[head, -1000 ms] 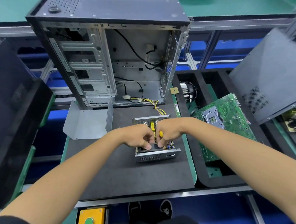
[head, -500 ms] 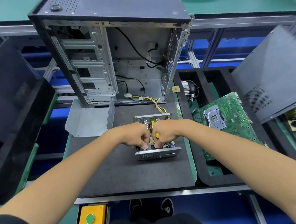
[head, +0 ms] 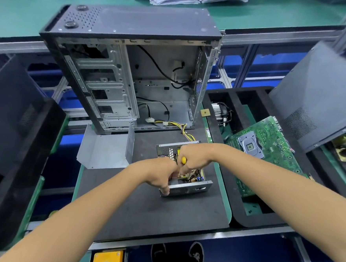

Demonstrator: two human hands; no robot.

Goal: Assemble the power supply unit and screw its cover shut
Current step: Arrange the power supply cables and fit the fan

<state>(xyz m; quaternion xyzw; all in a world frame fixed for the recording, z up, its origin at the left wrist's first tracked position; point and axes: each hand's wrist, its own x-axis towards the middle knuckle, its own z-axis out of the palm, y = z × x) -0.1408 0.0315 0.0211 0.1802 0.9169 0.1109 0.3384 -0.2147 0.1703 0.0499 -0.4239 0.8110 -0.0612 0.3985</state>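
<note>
An open grey steel computer tower case (head: 131, 76) stands at the back of the dark foam work mat (head: 142, 206). Beside it lies the bent grey sheet-metal cover (head: 105, 148), not yet fitted. Near the mat's middle sits the small open metal power supply box (head: 186, 188), its circuit board exposed. The left hand (head: 160, 176) grips the box's near left corner, steadying it. The right hand (head: 192, 158) is closed around a yellow-handled screwdriver (head: 183, 160) pointed down into the box; its tip is hidden. The board screw probably needs a vertical driver, firm downward pressure and a braced box, so the bit doesn't slip onto components.
</note>
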